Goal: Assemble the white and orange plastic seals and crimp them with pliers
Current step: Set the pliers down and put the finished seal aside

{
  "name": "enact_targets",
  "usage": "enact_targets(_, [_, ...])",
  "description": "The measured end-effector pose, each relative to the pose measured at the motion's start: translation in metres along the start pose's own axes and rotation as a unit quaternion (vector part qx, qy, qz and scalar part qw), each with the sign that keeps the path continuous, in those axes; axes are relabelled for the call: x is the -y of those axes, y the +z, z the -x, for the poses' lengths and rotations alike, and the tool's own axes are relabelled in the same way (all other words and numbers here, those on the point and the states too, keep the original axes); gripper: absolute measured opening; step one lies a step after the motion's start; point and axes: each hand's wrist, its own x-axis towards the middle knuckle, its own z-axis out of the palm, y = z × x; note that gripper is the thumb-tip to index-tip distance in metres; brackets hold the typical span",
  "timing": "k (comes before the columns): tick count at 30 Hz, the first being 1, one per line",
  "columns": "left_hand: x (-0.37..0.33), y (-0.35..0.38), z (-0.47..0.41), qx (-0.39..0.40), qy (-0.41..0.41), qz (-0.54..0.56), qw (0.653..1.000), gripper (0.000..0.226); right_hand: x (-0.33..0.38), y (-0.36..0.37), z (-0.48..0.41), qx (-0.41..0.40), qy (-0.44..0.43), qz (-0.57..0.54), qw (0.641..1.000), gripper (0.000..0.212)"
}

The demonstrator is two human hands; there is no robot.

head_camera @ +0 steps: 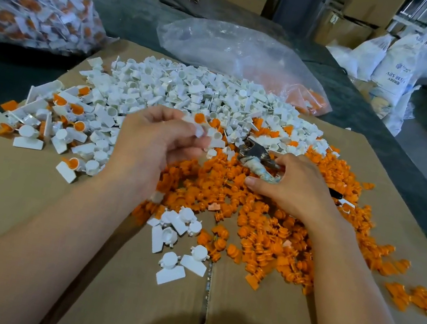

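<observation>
Two heaps share the cardboard sheet [26, 214]: white seal bodies [190, 92] toward the far left, orange inserts [266, 228] spread under the right hand [296, 188]; the left hand [152, 145] pinches one white piece [200, 131] at its fingertips, held above the seam between the heaps; the right hand is closed around the pliers [255, 155], whose metal head points up-left toward that piece, just beside it; assembled seals [73, 111] lie further left; nothing blocks the short gap.
</observation>
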Motion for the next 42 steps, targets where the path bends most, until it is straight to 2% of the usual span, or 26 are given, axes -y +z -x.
enact_targets(3, [-0.008,-0.009,-0.008,-0.063,0.005,0.130,0.990,0.004,0.000,0.000,0.000,0.005,0.001,-0.003,1.000,0.080])
enact_targets(8, [-0.017,-0.026,-0.019,-0.160,0.025,0.289,0.943,0.017,0.000,0.000,0.000,0.010,0.007,-0.003,1.000,0.081])
enact_targets(16, [-0.021,-0.046,-0.029,-0.264,0.084,0.380,0.882,0.016,0.000,0.000,0.000,0.012,0.013,-0.003,1.000,0.082])
enact_targets(18, [-0.020,-0.046,-0.029,-0.261,0.080,0.378,0.885,0.018,0.000,0.000,0.000,0.012,0.013,-0.003,1.000,0.081])
enact_targets(21, [-0.020,-0.043,-0.028,-0.236,0.055,0.348,0.906,0.015,0.000,0.000,0.000,0.013,0.014,-0.007,1.000,0.082])
enact_targets(24, [-0.017,-0.037,-0.027,-0.200,0.011,0.222,0.954,0.009,0.000,0.000,0.000,0.015,0.015,-0.010,1.000,0.081])
enact_targets(26, [-0.014,-0.031,-0.025,-0.165,0.015,0.040,0.985,0.006,0.000,-0.001,0.000,0.016,0.015,-0.011,1.000,0.081])
enact_targets(27, [-0.011,-0.027,-0.023,-0.145,0.039,-0.070,0.986,0.008,0.000,-0.001,0.001,0.016,0.015,-0.012,1.000,0.081])
enact_targets(28, [-0.007,-0.025,-0.022,-0.126,0.073,-0.189,0.971,0.013,0.000,-0.001,0.001,0.016,0.014,-0.012,1.000,0.081])
enact_targets(30, [0.000,-0.020,-0.020,-0.085,0.148,-0.397,0.902,0.013,-0.001,-0.001,0.001,0.018,0.014,-0.014,1.000,0.082])
enact_targets(31, [0.004,-0.018,-0.019,-0.067,0.172,-0.463,0.867,0.010,-0.001,-0.001,0.001,0.019,0.013,-0.016,1.000,0.083])
enact_targets(34, [0.011,-0.015,-0.024,-0.008,0.199,-0.556,0.807,0.020,-0.001,-0.002,0.001,0.020,0.011,-0.021,1.000,0.083])
enact_targets(38, [0.018,-0.011,-0.031,0.061,0.164,-0.673,0.719,0.033,-0.001,-0.002,0.002,0.024,0.014,-0.026,0.999,0.084])
enact_targets(42, [0.021,-0.009,-0.031,0.091,0.157,-0.726,0.663,0.037,-0.001,-0.002,0.002,0.031,0.019,-0.020,0.999,0.088])
